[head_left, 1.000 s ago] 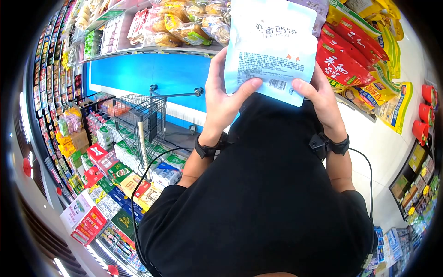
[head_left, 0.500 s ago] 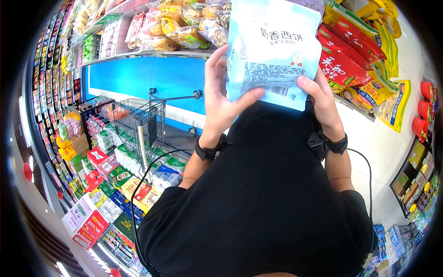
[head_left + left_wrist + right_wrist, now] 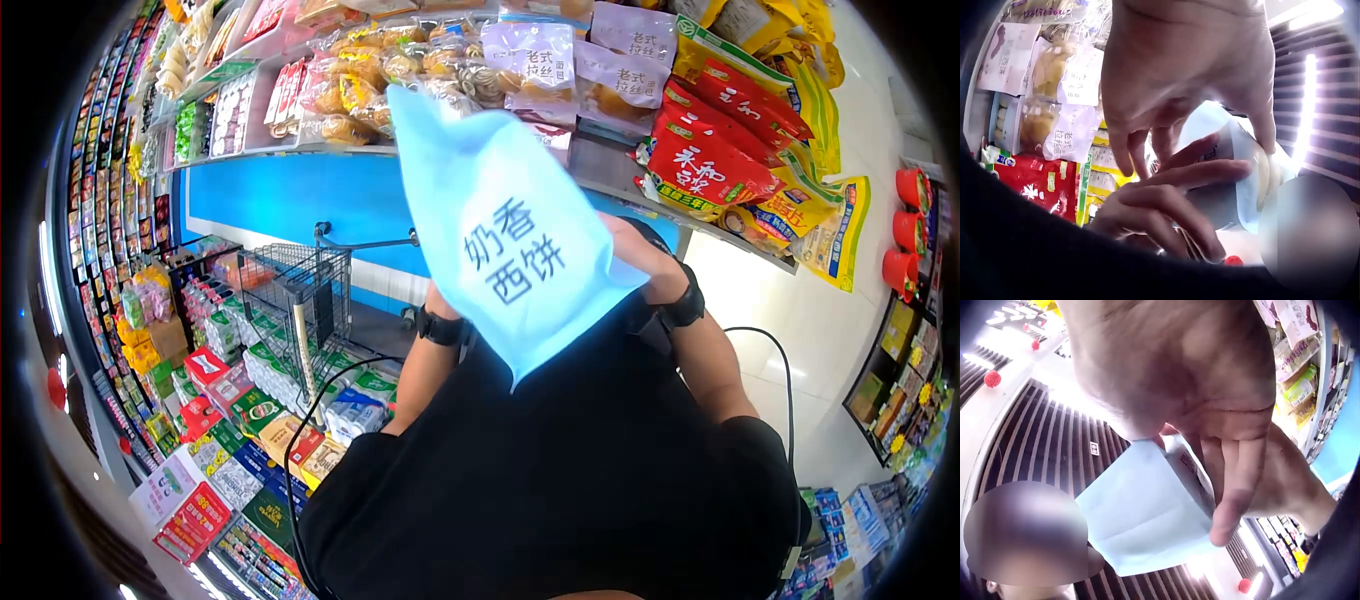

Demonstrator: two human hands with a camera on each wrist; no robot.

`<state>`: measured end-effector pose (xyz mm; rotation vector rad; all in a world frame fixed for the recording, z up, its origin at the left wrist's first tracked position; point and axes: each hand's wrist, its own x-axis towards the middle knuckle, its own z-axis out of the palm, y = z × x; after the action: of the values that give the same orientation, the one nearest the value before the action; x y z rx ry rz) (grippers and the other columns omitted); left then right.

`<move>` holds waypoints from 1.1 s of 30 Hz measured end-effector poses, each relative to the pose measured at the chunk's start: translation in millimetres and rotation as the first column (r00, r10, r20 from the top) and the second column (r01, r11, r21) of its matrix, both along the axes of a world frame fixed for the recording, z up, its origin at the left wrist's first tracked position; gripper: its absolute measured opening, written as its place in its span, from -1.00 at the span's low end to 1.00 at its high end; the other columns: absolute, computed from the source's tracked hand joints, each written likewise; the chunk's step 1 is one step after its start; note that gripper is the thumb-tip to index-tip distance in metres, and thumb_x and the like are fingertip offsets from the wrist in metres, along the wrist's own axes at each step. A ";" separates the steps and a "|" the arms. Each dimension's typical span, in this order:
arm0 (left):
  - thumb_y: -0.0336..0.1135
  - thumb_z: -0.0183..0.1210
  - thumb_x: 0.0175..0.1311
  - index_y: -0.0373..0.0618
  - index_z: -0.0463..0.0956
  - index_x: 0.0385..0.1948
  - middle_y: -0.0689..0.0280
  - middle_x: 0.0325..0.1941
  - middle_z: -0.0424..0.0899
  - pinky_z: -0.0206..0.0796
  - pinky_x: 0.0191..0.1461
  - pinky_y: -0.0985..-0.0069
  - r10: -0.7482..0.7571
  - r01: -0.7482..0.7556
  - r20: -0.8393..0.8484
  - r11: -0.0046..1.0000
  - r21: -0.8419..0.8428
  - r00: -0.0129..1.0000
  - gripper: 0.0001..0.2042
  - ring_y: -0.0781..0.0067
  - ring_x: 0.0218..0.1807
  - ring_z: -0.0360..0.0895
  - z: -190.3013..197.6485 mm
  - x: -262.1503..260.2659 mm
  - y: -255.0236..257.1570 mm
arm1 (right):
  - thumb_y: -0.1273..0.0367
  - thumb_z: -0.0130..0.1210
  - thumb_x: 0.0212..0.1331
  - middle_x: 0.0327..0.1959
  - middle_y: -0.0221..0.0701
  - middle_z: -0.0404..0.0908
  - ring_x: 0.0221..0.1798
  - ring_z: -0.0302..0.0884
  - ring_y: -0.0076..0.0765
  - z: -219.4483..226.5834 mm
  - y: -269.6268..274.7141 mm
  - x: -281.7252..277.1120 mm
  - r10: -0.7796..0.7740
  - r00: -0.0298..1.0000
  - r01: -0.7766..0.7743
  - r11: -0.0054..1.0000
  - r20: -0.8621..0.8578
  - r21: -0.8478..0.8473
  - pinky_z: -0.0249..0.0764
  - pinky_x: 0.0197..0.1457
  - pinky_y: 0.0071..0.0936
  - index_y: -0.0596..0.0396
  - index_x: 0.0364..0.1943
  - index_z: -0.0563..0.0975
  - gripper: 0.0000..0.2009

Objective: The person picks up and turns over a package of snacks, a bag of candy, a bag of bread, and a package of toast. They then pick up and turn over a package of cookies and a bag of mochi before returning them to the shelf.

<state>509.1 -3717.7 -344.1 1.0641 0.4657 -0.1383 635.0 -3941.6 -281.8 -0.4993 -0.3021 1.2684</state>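
A pale blue, soft plastic pouch with black lettering [image 3: 505, 210] hangs tilted in mid-air, a corner of it pinched between thumb and fingers of the right hand [image 3: 648, 260]. The left hand [image 3: 1191, 69] has its fingers spread about the pouch; whether they touch it is hard to tell. Beyond, a grey shelf [image 3: 603, 163] carries glossy red plastic bags [image 3: 705, 165] toward its right end and lilac-and-clear bread bags [image 3: 620, 85] left of them. A dark wire shopping cart [image 3: 325, 300] stands before the flat blue panel [image 3: 290, 190] under the front edge. Both bare forearms [image 3: 708, 355] reach forward, black bands [image 3: 686, 300] at the wrists.
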 end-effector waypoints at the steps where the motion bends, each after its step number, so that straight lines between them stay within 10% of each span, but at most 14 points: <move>1: -0.06 0.38 -0.02 -0.32 0.17 0.24 0.12 0.20 0.42 0.35 0.20 0.32 -0.002 0.002 0.012 1.000 -0.013 1.000 -0.17 0.30 0.15 0.45 -12.5 -1.5 4.4 | 0.17 -0.09 0.38 -0.17 -0.38 0.62 -0.13 0.54 -0.52 -0.8 1.2 1.7 -0.038 0.987 0.054 0.993 0.154 -0.104 0.45 -0.05 -0.61 0.25 -0.02 0.52 -0.61; 4: -0.20 0.43 -0.06 -0.31 0.26 0.16 0.14 0.09 0.53 0.40 0.15 0.38 0.067 -0.066 -0.015 0.867 -0.494 0.998 -0.26 0.33 0.04 0.54 32.5 29.1 -4.1 | 0.20 -0.04 0.37 -0.19 -0.46 0.60 -0.14 0.44 -0.69 4.7 -6.9 6.6 -0.022 0.954 0.097 0.966 0.300 -0.239 0.40 -0.07 -0.66 0.28 -0.05 0.54 -0.63; 6: -0.29 0.42 -0.06 -0.31 0.28 0.14 0.14 0.06 0.55 0.40 0.11 0.43 -0.148 0.157 0.107 0.984 -0.084 0.983 -0.31 0.34 0.03 0.55 67.1 43.5 -11.3 | 0.18 -0.07 0.38 -0.17 -0.46 0.61 -0.13 0.44 -0.68 -3.6 -17.9 4.4 -0.148 0.768 0.352 0.911 0.623 -0.218 0.39 -0.03 -0.66 0.29 0.01 0.51 -0.60; 11: -0.40 0.38 0.01 -0.38 0.33 0.08 0.15 -0.06 0.61 0.40 0.07 0.50 -0.119 0.112 0.041 0.983 0.148 0.992 -0.43 0.43 -0.04 0.57 68.3 65.6 -25.9 | -0.02 -0.35 0.42 -0.05 -0.31 0.57 -0.03 0.46 -0.46 -11.9 -25.4 7.6 -0.332 0.835 0.547 0.587 0.438 -0.597 0.33 0.10 -0.49 0.31 0.06 0.47 -0.39; 14: -0.39 0.37 0.04 -0.38 0.35 0.04 0.13 -0.07 0.61 0.41 0.05 0.52 -0.135 0.119 0.030 0.944 0.309 0.990 -0.47 0.43 -0.04 0.57 61.0 73.9 -36.6 | 0.03 0.22 0.07 0.01 -0.16 0.53 0.02 0.46 -0.28 -14.5 -46.3 11.9 -0.088 0.682 0.559 0.702 0.726 -0.441 0.34 0.15 -0.38 0.29 0.15 0.36 -0.32; 18: -0.35 0.41 -0.01 -0.32 0.38 -0.02 0.15 -0.07 0.61 0.37 0.10 0.44 -0.259 0.129 0.146 0.804 0.581 0.955 -0.48 0.40 -0.01 0.54 37.3 87.4 -44.7 | 0.19 0.42 -0.25 0.01 -0.07 0.50 0.06 0.46 -0.09 -23.6 -47.1 13.3 0.061 0.435 0.686 0.624 0.898 -0.375 0.35 0.16 -0.30 0.27 0.19 0.27 -0.15; 24: -0.30 0.42 -0.03 -0.21 0.43 -0.01 0.24 0.01 0.52 0.34 0.12 0.41 -0.284 0.110 0.268 0.847 0.520 0.921 -0.49 0.37 0.03 0.51 5.8 112.0 -60.3 | 0.25 0.41 -0.33 -0.01 -0.05 0.45 0.13 0.38 0.03 -56.2 -61.5 23.9 0.192 0.308 0.853 0.377 0.932 -0.360 0.32 0.19 -0.21 0.28 0.18 0.25 -0.13; 27: -0.37 0.38 0.04 -0.25 0.39 0.05 0.27 0.03 0.39 0.42 0.05 0.46 -0.440 0.016 0.267 0.541 0.841 0.857 -0.49 0.38 0.03 0.51 -2.8 124.0 -62.6 | 0.28 0.43 -0.35 -0.05 -0.08 0.48 0.11 0.36 0.03 -64.7 -68.7 36.9 0.211 0.272 0.858 0.388 0.939 -0.336 0.32 0.17 -0.20 0.20 0.15 0.29 -0.17; 30: -0.35 0.38 0.05 -0.26 0.39 0.04 0.27 0.02 0.40 0.45 -0.01 0.44 -0.392 0.041 0.258 0.612 0.790 0.883 -0.49 0.37 0.03 0.52 -20.3 132.8 -67.2 | 0.33 0.45 -0.36 -0.05 -0.08 0.50 0.02 0.44 0.04 -78.8 -68.8 50.9 0.226 0.147 0.887 0.400 0.963 -0.230 0.39 0.07 -0.19 0.09 0.09 0.34 -0.23; 33: -0.37 0.35 0.07 -0.25 0.35 0.07 0.20 0.03 0.45 0.46 -0.04 0.40 -0.349 0.111 0.181 0.672 0.732 0.919 -0.48 0.35 0.03 0.53 -57.9 144.2 -67.7 | 0.34 0.43 -0.29 -0.01 -0.09 0.51 -0.18 0.56 0.03 -89.6 -65.3 54.4 0.231 0.320 0.873 0.305 0.919 -0.380 0.49 -0.10 -0.25 0.07 0.14 0.30 -0.23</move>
<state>653.3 -3785.5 -402.0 1.8924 0.0695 -0.0071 689.4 -4006.9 -371.4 -2.2148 -0.2919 0.2851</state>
